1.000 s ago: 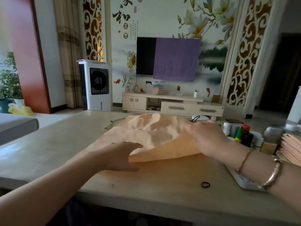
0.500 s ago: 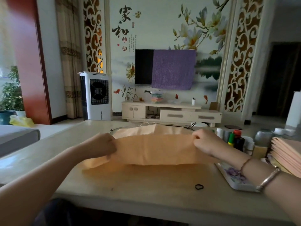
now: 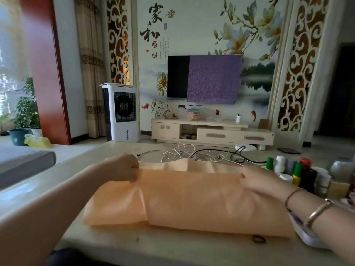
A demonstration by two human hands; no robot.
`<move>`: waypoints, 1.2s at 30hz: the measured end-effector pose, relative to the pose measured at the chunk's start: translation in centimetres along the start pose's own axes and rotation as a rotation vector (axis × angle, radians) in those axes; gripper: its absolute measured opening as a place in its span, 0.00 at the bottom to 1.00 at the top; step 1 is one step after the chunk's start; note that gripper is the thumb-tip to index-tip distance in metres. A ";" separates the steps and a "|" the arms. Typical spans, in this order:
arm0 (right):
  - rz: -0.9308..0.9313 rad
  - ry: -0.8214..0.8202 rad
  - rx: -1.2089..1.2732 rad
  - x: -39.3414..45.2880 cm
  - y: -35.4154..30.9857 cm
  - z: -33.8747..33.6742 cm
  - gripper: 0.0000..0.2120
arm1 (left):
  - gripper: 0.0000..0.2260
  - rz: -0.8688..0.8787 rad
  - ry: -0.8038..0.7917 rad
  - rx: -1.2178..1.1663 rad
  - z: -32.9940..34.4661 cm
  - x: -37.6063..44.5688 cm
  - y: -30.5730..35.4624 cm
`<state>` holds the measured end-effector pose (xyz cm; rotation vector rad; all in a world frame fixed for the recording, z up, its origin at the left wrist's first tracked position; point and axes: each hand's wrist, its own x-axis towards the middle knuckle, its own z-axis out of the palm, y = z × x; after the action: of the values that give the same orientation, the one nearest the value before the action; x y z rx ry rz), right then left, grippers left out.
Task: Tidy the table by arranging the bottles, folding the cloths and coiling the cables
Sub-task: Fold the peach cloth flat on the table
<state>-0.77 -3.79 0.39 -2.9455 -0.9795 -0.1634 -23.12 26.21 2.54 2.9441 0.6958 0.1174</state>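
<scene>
Loose white and black cables (image 3: pixel 203 155) lie tangled on the far part of the counter (image 3: pixel 172 248), directly behind the cloth. A cluster of bottles (image 3: pixel 296 172) with green, white and red caps stands at the right, just beside the right hand. A white tray (image 3: pixel 309 240) lies at the right edge under the right forearm, which carries two bracelets at the wrist. A small dark hair tie (image 3: pixel 259 239) lies on the counter just in front of the cloth's near right corner.

The left hand (image 3: pixel 124 167) reaches in from the lower left, fingers curled, pinching the upper left corner of the orange cloth (image 3: pixel 192 198). The right hand (image 3: pixel 256 180) reaches in from the lower right, fingers curled under, gripping the upper right corner of the same cloth. Both hands sit at about the same height, holding the top edge stretched between them.

The cloth occupies the centre of the counter. Its raised top edge runs straight from hand to hand; the body hangs down toward the viewer and rests on the counter. A second layer shows behind the top edge, and a diagonal crease runs down the left side. The surface is plain and lightly wrinkled.
</scene>
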 end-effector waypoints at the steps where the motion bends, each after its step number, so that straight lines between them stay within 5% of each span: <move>1: 0.014 0.031 -0.027 1.0 0.0 0.3 0.09 | 0.12 -0.027 0.090 0.024 0.4 1.0 -0.4; 4: 0.074 0.100 -0.112 5.2 0.0 1.7 0.10 | 0.12 -0.112 0.240 -0.006 2.1 4.9 -1.1; 13: 0.246 0.079 -0.313 14.3 1.0 3.8 0.20 | 0.06 -0.282 0.222 -0.186 6.5 15.6 -3.4; 21: 0.182 0.128 -0.312 17.1 0.8 5.3 0.15 | 0.02 -0.302 0.204 -0.165 8.3 18.3 -4.8; 28: 0.207 0.136 -0.297 17.7 0.5 6.1 0.15 | 0.08 -0.378 0.237 -0.069 8.9 17.6 -3.7; 33: 0.083 0.305 -0.240 15.9 -0.4 5.2 0.13 | 0.19 -0.251 0.384 0.033 8.4 16.3 -3.0; 36: -0.150 0.368 -0.025 13.1 -1.9 4.3 0.13 | 0.13 -0.062 0.404 -0.153 8.1 14.6 -2.0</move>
<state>8.87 5.82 -2.42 -2.7154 -1.1383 -0.6965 -10.14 33.81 -5.08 2.7700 0.7818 0.7401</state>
